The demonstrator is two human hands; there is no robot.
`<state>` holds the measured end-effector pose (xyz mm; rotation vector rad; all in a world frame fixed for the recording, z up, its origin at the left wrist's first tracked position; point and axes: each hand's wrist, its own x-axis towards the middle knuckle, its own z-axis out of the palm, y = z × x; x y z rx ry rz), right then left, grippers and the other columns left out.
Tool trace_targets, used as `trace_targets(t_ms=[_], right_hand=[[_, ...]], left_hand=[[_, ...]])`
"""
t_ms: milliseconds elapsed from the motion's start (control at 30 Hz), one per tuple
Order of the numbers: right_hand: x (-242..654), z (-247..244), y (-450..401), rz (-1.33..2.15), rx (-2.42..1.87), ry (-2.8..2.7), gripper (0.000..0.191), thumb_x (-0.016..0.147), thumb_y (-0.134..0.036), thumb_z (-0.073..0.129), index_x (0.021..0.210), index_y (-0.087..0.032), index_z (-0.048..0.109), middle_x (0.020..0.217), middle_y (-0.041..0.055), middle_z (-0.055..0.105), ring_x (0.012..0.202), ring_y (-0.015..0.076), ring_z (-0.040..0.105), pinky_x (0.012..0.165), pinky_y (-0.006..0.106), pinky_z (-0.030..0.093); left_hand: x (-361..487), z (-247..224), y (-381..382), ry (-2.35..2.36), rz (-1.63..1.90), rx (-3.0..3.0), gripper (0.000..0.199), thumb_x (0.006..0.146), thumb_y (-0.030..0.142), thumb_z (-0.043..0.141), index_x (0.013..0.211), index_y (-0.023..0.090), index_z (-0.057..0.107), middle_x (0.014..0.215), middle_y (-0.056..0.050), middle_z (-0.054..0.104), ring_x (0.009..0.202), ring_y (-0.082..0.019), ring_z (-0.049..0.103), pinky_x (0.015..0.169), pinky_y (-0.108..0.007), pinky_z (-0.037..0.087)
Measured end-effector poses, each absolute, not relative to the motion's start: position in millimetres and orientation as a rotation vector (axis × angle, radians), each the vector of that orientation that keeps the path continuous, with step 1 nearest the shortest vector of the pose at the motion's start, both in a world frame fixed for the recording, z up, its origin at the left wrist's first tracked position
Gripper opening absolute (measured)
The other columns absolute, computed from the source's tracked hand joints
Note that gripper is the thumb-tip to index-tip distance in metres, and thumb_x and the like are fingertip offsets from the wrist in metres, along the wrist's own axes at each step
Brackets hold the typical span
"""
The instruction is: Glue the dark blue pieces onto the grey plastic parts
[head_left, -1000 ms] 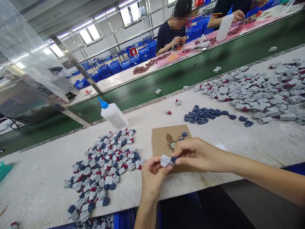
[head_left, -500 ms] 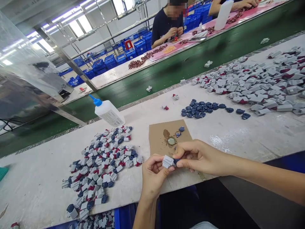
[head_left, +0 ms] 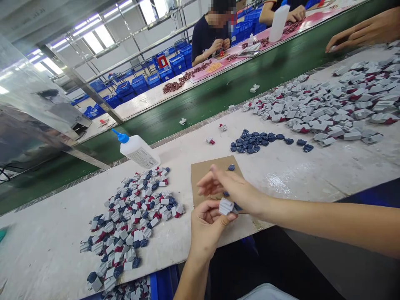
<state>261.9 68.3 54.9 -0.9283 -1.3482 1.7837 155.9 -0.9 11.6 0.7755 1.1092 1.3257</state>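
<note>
A light grey block-shaped part [head_left: 225, 206] with a dark blue piece at its right end is pinched in my left hand [head_left: 208, 218], near the table's front edge. Just above it, my right hand [head_left: 229, 187] has its fingers stretched out to the left over the cardboard sheet [head_left: 198, 166]; nothing shows in its fingers. A small blue piece [head_left: 231, 167] lies near the sheet's upper right corner, and another blue piece [head_left: 226, 193] shows beside my right hand. The middle of the sheet is hidden by that hand.
A white bottle with a blue nozzle [head_left: 139, 151] stands behind a pile of assembled parts [head_left: 125, 216]. Blue pieces [head_left: 250, 141] and a large grey heap [head_left: 331, 104] lie right. A green conveyor [head_left: 212, 100] runs behind. Another person's hand [head_left: 368, 31] reaches in at upper right.
My right hand has let go of the part and moved up and left over the cardboard, its fingers now spread. My left hand still holds the part. Another person's hand has appeared at upper right.
</note>
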Motion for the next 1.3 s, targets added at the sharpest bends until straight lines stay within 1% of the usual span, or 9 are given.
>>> trace_targets(t_ms=[100,267,500,600,733,867,967,1100,1300], right_hand=[[255.3,53.4,60.4,1.967,-0.929,-1.235,0.060,0.077,-0.067,0.034,0.064,-0.014,0.059,0.060,0.0055,0.061,0.064,0.0153,0.061,0.066,0.028,0.048],[263.3,49.4,54.2,1.854,-0.980,-1.166,0.069,0.070,-0.076,0.028,0.047,-0.016,0.053,0.042,0.0033,0.055,0.049,0.0141,0.057,0.051,0.026,0.046],[260.7,42.3,56.8,1.794,-0.943,-1.083,0.067,0.072,-0.075,0.028,0.044,-0.018,0.048,0.036,0.0013,0.048,0.048,0.0145,0.058,0.054,0.026,0.047],[258.9,33.8,59.2,1.834,-0.936,-1.050,0.065,0.074,-0.072,0.029,0.045,-0.018,0.048,0.037,0.0009,0.048,0.050,0.0145,0.058,0.055,0.025,0.046],[258.7,30.7,66.2,1.964,-0.951,-0.965,0.065,0.076,-0.071,0.027,0.056,-0.016,0.056,0.044,0.0014,0.050,0.061,0.0161,0.060,0.059,0.024,0.046],[260.8,40.7,80.8,1.979,-0.888,-0.968,0.065,0.080,-0.066,0.023,0.075,-0.015,0.061,0.066,0.0054,0.061,0.070,0.0147,0.059,0.068,0.024,0.046],[267.6,46.7,96.8,1.826,-0.997,-0.922,0.056,0.083,-0.060,0.028,0.075,-0.015,0.061,0.073,0.0072,0.061,0.074,0.0148,0.058,0.072,0.025,0.047],[292.5,38.7,119.4,1.570,-1.137,-0.939,0.042,0.080,-0.054,0.042,0.076,-0.017,0.061,0.078,0.0094,0.062,0.075,0.0181,0.059,0.068,0.030,0.049],[375.8,-8.4,150.3,0.636,-1.539,-1.633,0.038,0.080,-0.054,0.043,0.086,-0.022,0.062,0.096,0.0119,0.063,0.087,0.0227,0.057,0.065,0.033,0.044]], left_hand=[[165.8,12.4,-4.6,1.137,1.382,0.800,0.014,0.055,0.013,0.075,0.065,0.017,0.065,0.068,0.000,0.068,0.063,-0.011,0.063,0.061,-0.019,0.052],[176.3,3.9,-8.6,1.140,1.479,0.885,0.019,0.056,0.008,0.073,0.070,0.021,0.069,0.077,0.002,0.066,0.068,-0.011,0.063,0.061,-0.018,0.052],[174.1,-2.5,-5.8,1.164,1.514,0.962,0.035,0.056,0.007,0.072,0.085,0.028,0.070,0.097,-0.001,0.065,0.089,-0.016,0.062,0.069,-0.020,0.053],[172.6,-5.4,-2.3,1.206,1.472,0.915,0.030,0.056,0.012,0.074,0.083,0.024,0.071,0.101,-0.004,0.065,0.088,-0.018,0.063,0.070,-0.025,0.054],[169.4,-5.4,6.9,1.197,1.280,0.786,0.030,0.057,0.025,0.075,0.085,0.017,0.069,0.077,-0.005,0.068,0.062,-0.015,0.064,0.062,-0.029,0.054],[145.4,-0.4,20.1,1.360,1.235,1.178,0.028,0.066,0.029,0.067,0.093,0.019,0.065,0.084,-0.005,0.065,0.071,-0.016,0.061,0.066,-0.028,0.050],[111.9,1.5,26.1,1.880,1.059,1.834,0.034,0.075,0.021,0.054,0.109,0.022,0.060,0.085,-0.007,0.059,0.081,-0.020,0.056,0.071,-0.033,0.047],[75.6,1.1,19.8,2.433,0.542,2.312,0.031,0.077,0.014,0.045,0.101,0.019,0.064,0.102,-0.015,0.056,0.101,-0.030,0.048,0.081,-0.044,0.041],[62.5,32.6,75.3,2.299,0.575,2.512,0.044,0.077,0.035,0.051,0.119,0.020,0.051,0.132,-0.013,0.042,0.124,-0.032,0.031,0.098,-0.047,0.026]])
